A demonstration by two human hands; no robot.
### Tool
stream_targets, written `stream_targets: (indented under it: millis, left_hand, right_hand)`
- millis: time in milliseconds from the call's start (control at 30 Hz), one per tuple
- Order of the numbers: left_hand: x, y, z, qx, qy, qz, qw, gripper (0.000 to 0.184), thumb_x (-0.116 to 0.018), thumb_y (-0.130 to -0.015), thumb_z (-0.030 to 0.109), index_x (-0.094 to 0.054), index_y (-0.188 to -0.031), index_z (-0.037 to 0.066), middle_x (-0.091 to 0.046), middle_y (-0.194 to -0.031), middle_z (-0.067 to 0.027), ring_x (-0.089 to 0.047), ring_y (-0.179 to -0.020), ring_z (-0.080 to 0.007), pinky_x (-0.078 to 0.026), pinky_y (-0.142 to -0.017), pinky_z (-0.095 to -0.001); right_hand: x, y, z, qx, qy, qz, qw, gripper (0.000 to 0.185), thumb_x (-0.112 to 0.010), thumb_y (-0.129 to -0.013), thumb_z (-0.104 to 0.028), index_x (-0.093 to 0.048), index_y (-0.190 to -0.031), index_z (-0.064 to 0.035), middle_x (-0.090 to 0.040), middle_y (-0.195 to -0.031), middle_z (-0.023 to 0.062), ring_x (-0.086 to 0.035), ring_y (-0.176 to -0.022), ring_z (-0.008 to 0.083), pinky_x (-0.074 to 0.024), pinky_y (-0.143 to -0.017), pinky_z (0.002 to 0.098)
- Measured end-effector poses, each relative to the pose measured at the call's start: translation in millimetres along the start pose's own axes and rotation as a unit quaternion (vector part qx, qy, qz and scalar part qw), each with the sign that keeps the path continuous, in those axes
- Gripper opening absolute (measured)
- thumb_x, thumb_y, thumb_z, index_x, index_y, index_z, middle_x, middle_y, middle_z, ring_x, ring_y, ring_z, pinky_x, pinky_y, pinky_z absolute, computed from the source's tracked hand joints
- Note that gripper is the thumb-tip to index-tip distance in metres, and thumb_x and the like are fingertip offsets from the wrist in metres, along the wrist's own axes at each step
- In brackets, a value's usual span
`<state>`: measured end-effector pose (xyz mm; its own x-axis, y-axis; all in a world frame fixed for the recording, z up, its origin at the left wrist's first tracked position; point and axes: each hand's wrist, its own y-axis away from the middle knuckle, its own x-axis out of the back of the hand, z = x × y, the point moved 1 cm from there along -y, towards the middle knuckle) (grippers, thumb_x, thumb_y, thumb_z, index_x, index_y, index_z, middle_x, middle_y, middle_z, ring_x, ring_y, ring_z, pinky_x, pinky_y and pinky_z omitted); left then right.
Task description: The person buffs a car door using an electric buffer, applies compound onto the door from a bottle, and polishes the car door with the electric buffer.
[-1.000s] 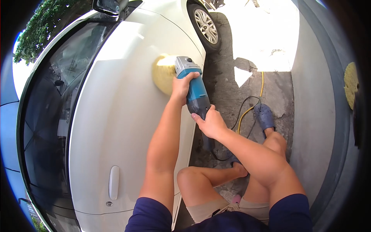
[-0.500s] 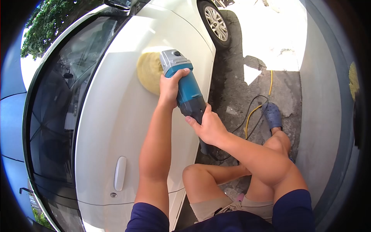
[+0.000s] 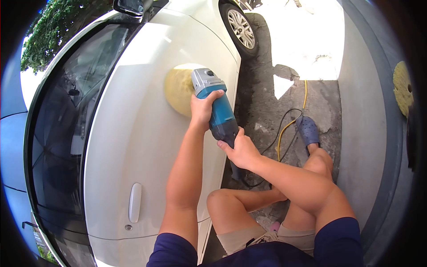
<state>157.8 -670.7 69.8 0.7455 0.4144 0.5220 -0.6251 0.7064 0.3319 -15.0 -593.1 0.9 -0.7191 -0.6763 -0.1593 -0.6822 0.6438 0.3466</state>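
Both my hands are on a blue-and-grey power polisher (image 3: 221,111). My left hand (image 3: 203,109) wraps round its front body, just behind the silver head, with the thumb over the top. Lower down, my right hand (image 3: 242,151) grips the dark rear handle. The polisher's round, yellowish buffing pad (image 3: 179,91) lies against the white car door (image 3: 133,138); its outline is a little smeared, and part of it is hidden behind the head and my left hand.
Below my hands is the door handle (image 3: 134,202). A front wheel (image 3: 240,29) stands at the upper right. Over the concrete floor run a yellow cord (image 3: 281,138) and a black cable, near my shoe (image 3: 308,129). A grey wall (image 3: 362,111) rises at right, with another yellow pad (image 3: 402,89) beside it.
The polisher and both hands have shifted slightly right and down across the door. My view has also moved a little, so the wheel and floor sit further left.
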Motion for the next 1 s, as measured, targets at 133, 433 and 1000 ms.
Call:
stream_targets:
  millis: [133, 433, 1000]
  left_hand:
    - [-3, 3, 2, 0.003, -0.011, 0.018, 1.0, 0.074, -0.092, -0.08, 0.028, -0.051, -0.132, -0.005, -0.067, -0.11, -0.0184, -0.073, -0.088, -0.0261, -0.067, -0.073, -0.0435]
    - [-10, -1, -25, 0.0, -0.002, -0.011, 1.0, 0.077, -0.095, -0.076, 0.025, -0.048, -0.129, -0.007, -0.07, -0.108, -0.0212, -0.076, -0.084, -0.0271, -0.068, -0.071, -0.043]
    - [-17, 5, -53, 0.027, 0.025, -0.016, 0.999, 0.064, -0.09, -0.08, 0.029, -0.061, -0.126, -0.006, -0.071, -0.101, -0.0165, -0.074, -0.079, -0.0258, -0.066, -0.069, -0.0417]
  right_hand:
    - [-6, -4, 3, -0.004, -0.006, 0.008, 1.0, 0.095, -0.076, -0.1, -0.047, -0.034, -0.147, 0.0233, -0.075, -0.106, 0.0363, -0.078, -0.099, 0.0478, -0.0626, -0.089, 0.0485]
    - [-13, -3, 25, -0.035, -0.007, 0.003, 0.999, 0.092, -0.077, -0.1, -0.047, -0.036, -0.145, 0.0222, -0.075, -0.108, 0.0357, -0.079, -0.1, 0.0464, -0.0628, -0.088, 0.0475]
    - [-20, 10, 40, -0.047, 0.011, 0.021, 0.999, 0.093, -0.076, -0.1, -0.052, -0.039, -0.142, 0.0225, -0.075, -0.106, 0.0355, -0.078, -0.101, 0.0483, -0.0615, -0.088, 0.0496]
